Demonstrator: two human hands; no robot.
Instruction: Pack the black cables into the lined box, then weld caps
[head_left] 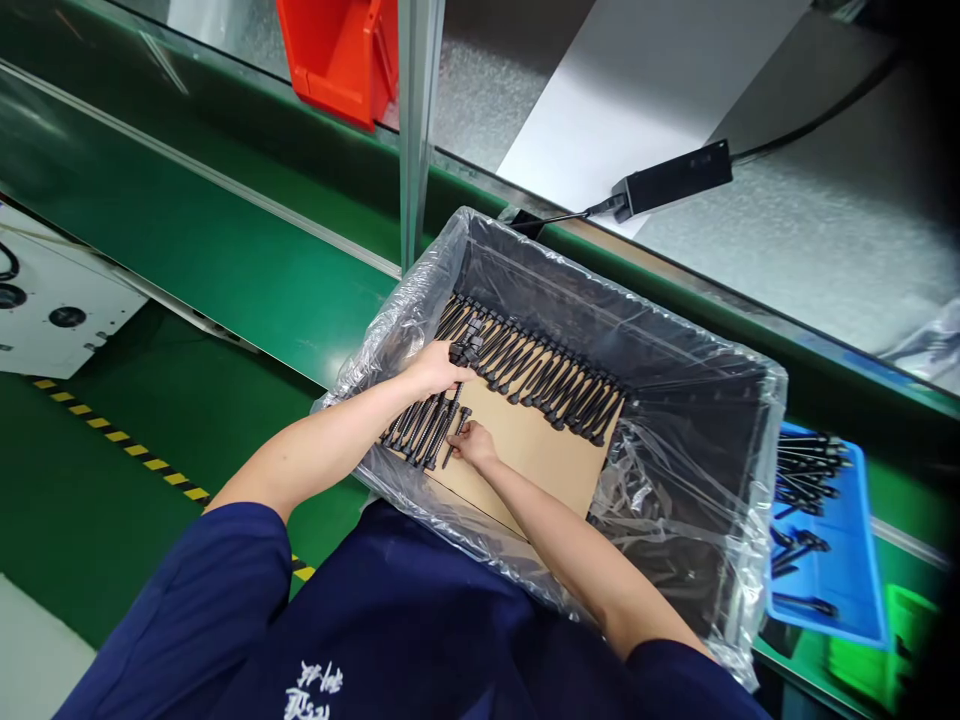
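Observation:
My left hand (433,370) is closed around a small bunch of black rod-shaped parts with thicker ends (466,345). Lower and to the right, my right hand (475,445) pinches a single black rod-shaped part (462,424), just above a brown cardboard sheet (551,462). Beside it on the sheet, a row of similar rods (421,432) lies side by side at the near left. Another long row (536,375) runs along the far side. All this is inside a dark bin lined with clear plastic (697,385). My fingers partly hide the held parts.
A blue tray (851,540) with more black rods stands right of the bin, near a green container (862,655). Behind are a metal post (420,120), a red bin (337,60) and a black power adapter (675,180) with cables. A green conveyor surface (225,250) extends left.

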